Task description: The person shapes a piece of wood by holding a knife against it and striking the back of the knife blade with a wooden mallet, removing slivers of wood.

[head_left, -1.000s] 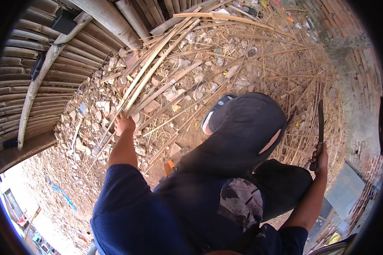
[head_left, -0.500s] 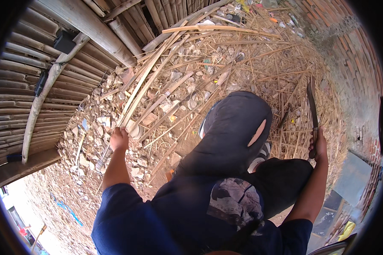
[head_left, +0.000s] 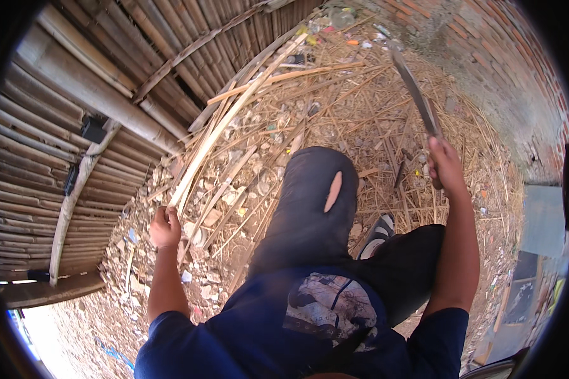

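My left hand is closed on the near end of a long, pale bamboo strip. The strip slants away from me to the upper middle, its far part above the littered ground. My right hand grips the handle of a machete with a long dark blade. Its blade points forward and a little left, raised on the right side and apart from the strip. Between my hands is my bent knee in dark trousers.
Several more bamboo strips and straw lie over stony ground. A bamboo-pole wall rises on the left, a brick wall on the right. A grey panel leans at the right edge.
My right hand has lifted the machete forward and to the left. My left hand has shifted slightly nearer and left, and the strip in it now stands apart from the others.
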Demonstrator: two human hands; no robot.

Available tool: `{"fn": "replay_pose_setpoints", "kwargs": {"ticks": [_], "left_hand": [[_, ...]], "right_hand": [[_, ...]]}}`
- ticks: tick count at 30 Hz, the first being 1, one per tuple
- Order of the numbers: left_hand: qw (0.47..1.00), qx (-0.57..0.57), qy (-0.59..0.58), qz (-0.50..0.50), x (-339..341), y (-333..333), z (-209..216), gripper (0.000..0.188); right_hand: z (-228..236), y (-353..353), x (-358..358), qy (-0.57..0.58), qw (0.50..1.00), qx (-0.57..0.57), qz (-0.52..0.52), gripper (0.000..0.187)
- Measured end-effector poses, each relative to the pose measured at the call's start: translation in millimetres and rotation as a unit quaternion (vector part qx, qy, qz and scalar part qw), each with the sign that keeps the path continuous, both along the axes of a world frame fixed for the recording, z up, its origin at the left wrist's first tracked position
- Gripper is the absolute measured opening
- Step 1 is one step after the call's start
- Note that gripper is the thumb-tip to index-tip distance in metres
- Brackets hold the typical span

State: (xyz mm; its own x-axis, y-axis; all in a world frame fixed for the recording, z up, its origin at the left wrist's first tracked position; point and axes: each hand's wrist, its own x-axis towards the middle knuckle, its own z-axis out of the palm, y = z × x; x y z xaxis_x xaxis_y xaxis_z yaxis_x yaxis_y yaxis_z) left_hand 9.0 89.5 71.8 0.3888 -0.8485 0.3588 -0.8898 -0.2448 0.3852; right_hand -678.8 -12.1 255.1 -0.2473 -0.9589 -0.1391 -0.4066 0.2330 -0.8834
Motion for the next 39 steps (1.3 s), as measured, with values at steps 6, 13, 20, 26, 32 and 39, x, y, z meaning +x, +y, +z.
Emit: {"fn": "replay_pose_setpoints", "kwargs": {"ticks": [6, 13, 20, 26, 32, 39], "left_hand": [[0.993, -0.062, -0.042, -0.091, -51.8, -37.7, 97.5, 0.026], [0.985, 0.047, 0.06, -0.152, -121.3, -40.8, 174.4, 0.039], [0.975, 0.003, 0.02, -0.222, -174.9, -33.7, 187.4, 0.036], [0.955, -0.075, -0.015, -0.286, -192.2, -27.2, 158.0, 0.027], [0.942, -0.121, -0.058, -0.308, -190.5, -22.0, 140.0, 0.029], [0.954, -0.084, 0.003, -0.289, -181.1, -18.2, 122.3, 0.031]], "right_hand": [[-2.3, 5.2, 49.3, -0.072, 0.995, -0.076, 0.001, 0.051], [-19.0, 31.8, 33.7, -0.131, 0.986, -0.099, 0.017, 0.044], [-7.4, 46.1, 32.2, -0.292, 0.943, -0.158, -0.025, 0.037], [-4.2, 47.0, 30.7, -0.348, 0.916, -0.199, -0.005, 0.034], [-4.9, 48.1, 29.6, -0.355, 0.907, -0.224, 0.003, 0.021], [-10.9, 51.3, 28.7, -0.37, 0.901, -0.226, -0.004, 0.019]]}}
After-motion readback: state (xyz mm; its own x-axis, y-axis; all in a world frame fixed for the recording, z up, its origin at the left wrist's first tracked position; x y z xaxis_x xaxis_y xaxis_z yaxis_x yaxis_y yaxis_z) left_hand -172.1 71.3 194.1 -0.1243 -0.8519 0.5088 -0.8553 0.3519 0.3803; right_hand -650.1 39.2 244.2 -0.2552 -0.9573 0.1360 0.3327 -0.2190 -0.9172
